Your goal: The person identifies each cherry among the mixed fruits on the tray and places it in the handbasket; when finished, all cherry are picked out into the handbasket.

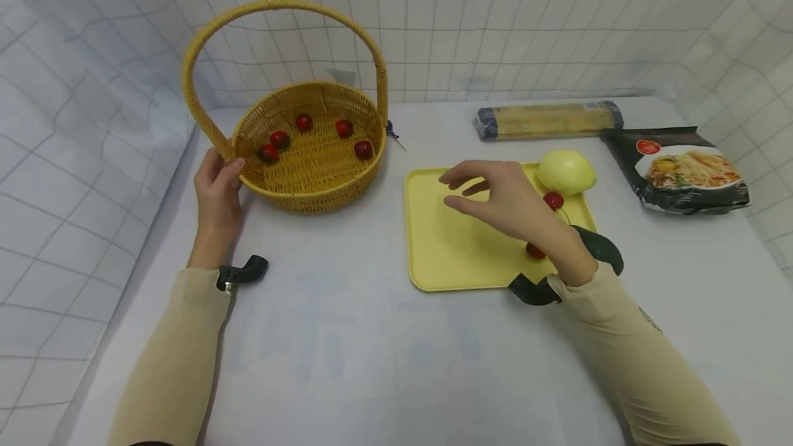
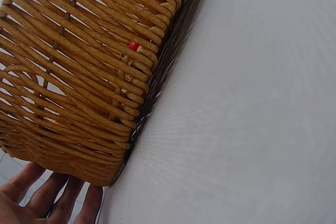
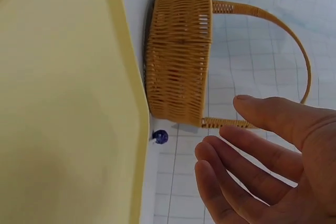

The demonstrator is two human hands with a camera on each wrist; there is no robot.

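On the left stands a round woven basket (image 1: 297, 184) with a tall handle (image 1: 281, 4). Several red cherries (image 1: 303, 122) lie inside it. My left hand (image 1: 218, 191) holds the basket's left rim near the handle's base; in the left wrist view its fingers (image 2: 52, 192) lie against the wicker. Above the yellow tray (image 1: 434, 260) hovers my right hand (image 1: 504, 202), fingers loosely bent and nothing between them. Two red cherries, one (image 1: 553, 200) by a green stem and one (image 1: 535, 251) partly hidden by the forearm, are on the tray near a pale yellow-green fruit (image 1: 566, 171).
Behind the tray lies a long pack of dry noodles (image 1: 550, 121). To its right is a black noodle bag (image 1: 681, 171). A purple lollipop (image 1: 393, 131) lies beside the basket, near the white grid-patterned back wall (image 1: 434, 40).
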